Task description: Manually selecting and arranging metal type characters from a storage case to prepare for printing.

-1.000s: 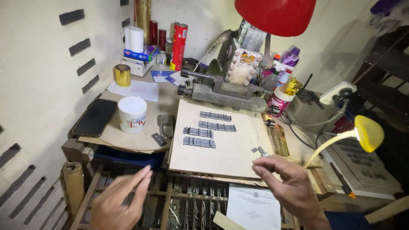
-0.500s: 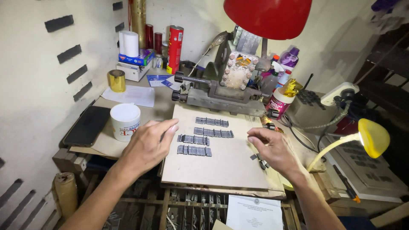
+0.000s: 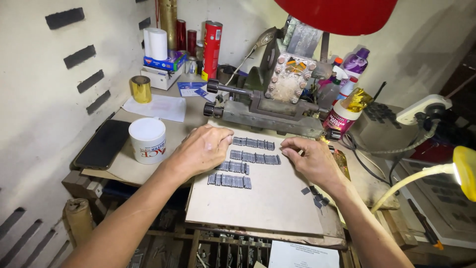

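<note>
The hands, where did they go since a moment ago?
Both hands came up from the near edge onto the board. The left hand now rests at the left ends of the rows of metal type, the right hand at their right ends. Neither has picked anything up. The rows, the white mug and the phone stayed put.

A white mug [image 3: 148, 140] stands beside a black phone [image 3: 102, 144] at the bench's left edge. Behind them lie a sheet of paper [image 3: 159, 107] and a gold foil roll [image 3: 141, 89]. A white paper roll [image 3: 155, 43] sits on a blue box [image 3: 165, 63], near a red can [image 3: 212, 49]. A grey metal press [image 3: 270, 101] fills the middle (under a red lamp shade [image 3: 337, 15]). A purple bottle [image 3: 356, 63] and a yellow gooseneck lamp [image 3: 465, 171] stand right.
</note>
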